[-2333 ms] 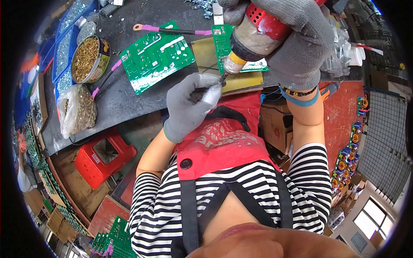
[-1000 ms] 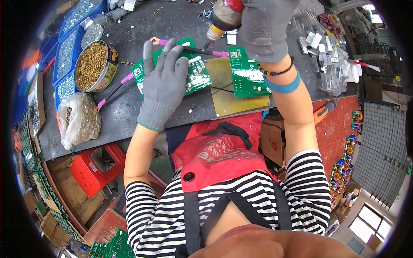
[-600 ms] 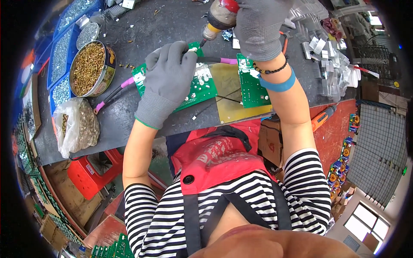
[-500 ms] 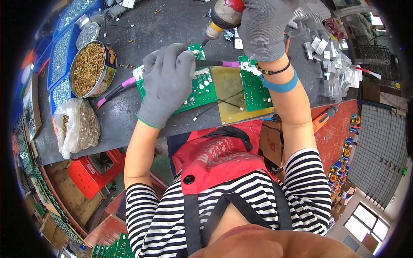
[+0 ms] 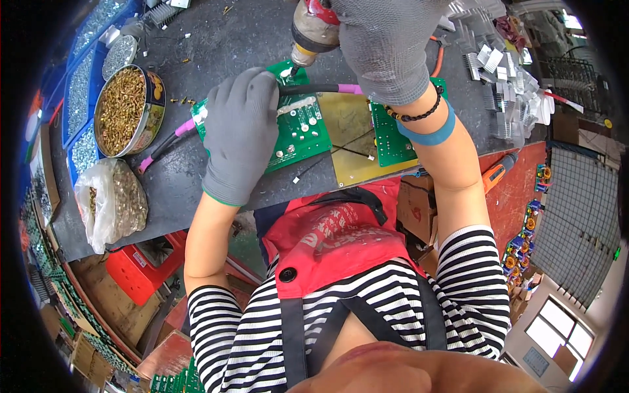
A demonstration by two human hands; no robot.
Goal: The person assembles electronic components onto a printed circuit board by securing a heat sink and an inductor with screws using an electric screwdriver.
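Note:
My left hand [image 5: 242, 134], in a grey glove, is closed over the left side of a green circuit board [image 5: 304, 141]; its fingertips are partly hidden. My right hand [image 5: 393, 56], also gloved, grips a worn power screwdriver [image 5: 316, 29]. The tool is tilted, and its bit comes down at the board's far edge, just beyond my left fingers. A black cable [image 5: 314, 89] with a purple end runs from my left hand toward a second green board [image 5: 391, 144], partly under my right wrist. A yellowish plate [image 5: 350, 167] shows between the boards.
At left stand a round tin [image 5: 154, 118] of brass-coloured screws, blue bins [image 5: 98, 65] of small metal parts and a plastic bag [image 5: 121, 203] of hardware. Silvery heat sinks [image 5: 508, 98] are heaped at right. An orange-handled tool [image 5: 499, 173] lies beyond the table's near right edge.
The screwdriver and my right hand have moved left and slightly nearer. My left hand has shifted a little left, still over the board. The view has also shifted slightly.

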